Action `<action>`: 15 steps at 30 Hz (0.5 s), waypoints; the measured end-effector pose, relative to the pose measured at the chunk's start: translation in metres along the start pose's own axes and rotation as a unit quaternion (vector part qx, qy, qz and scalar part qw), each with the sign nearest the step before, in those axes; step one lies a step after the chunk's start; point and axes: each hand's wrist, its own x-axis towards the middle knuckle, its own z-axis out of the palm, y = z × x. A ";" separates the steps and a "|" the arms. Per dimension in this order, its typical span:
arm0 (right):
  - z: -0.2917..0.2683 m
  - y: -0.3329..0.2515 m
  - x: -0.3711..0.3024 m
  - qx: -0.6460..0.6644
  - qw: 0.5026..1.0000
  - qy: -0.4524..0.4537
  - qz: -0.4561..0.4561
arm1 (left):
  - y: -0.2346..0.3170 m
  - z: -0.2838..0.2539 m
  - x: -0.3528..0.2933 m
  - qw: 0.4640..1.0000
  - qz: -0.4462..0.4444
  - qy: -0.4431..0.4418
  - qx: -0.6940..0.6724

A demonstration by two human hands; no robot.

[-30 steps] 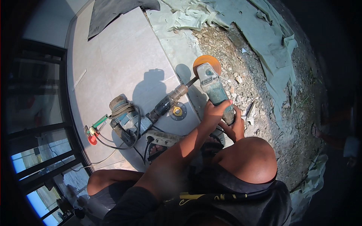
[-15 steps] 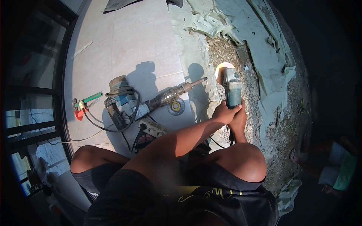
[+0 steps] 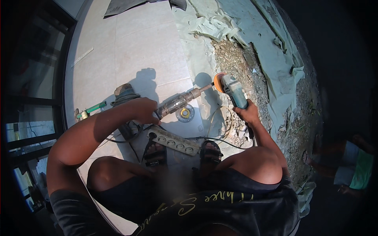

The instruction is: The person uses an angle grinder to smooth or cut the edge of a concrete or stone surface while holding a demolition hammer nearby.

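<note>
My right hand (image 3: 248, 113) is wrapped round the body of a teal angle grinder (image 3: 235, 92). Its orange disc (image 3: 218, 82) stands on edge at the tip of a steel chisel bit (image 3: 206, 87); whether they touch I cannot tell. The bit sits in a demolition hammer (image 3: 178, 104) lying on the tiles. My left hand (image 3: 145, 111) grips the hammer behind its barrel, with forearm and hand covering much of its housing. Just beside the barrel lies a round grey disc with a yellow centre (image 3: 185, 113).
A power strip (image 3: 173, 142) with cords lies before my sandalled feet. Green-handled tools (image 3: 94, 108) rest at the left near dark window frames. Broken rubble (image 3: 236, 59) and crumpled pale sheeting (image 3: 275, 70) run along the right. Another person (image 3: 354, 169) is at the far right.
My left hand has left the grinder and gone left to the demolition hammer. My right hand has tilted the grinder, bringing its disc to the chisel tip.
</note>
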 end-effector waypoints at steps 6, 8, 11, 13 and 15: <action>0.012 0.000 0.008 0.002 1.000 -0.013 0.013 | -0.051 0.075 0.016 0.976 0.018 0.202 0.078; 0.015 0.006 0.009 0.040 0.999 0.001 0.007 | -0.051 0.087 0.026 0.973 0.016 0.216 0.075; 0.011 -0.005 0.008 0.029 0.999 0.018 0.000 | -0.051 0.097 0.030 0.969 -0.006 0.239 0.062; 0.010 -0.002 0.013 0.046 0.999 0.008 0.002 | -0.056 0.101 0.029 0.958 0.028 0.274 0.075; 0.010 0.000 0.018 0.023 1.000 -0.001 -0.010 | -0.059 0.104 0.027 0.959 0.036 0.269 0.079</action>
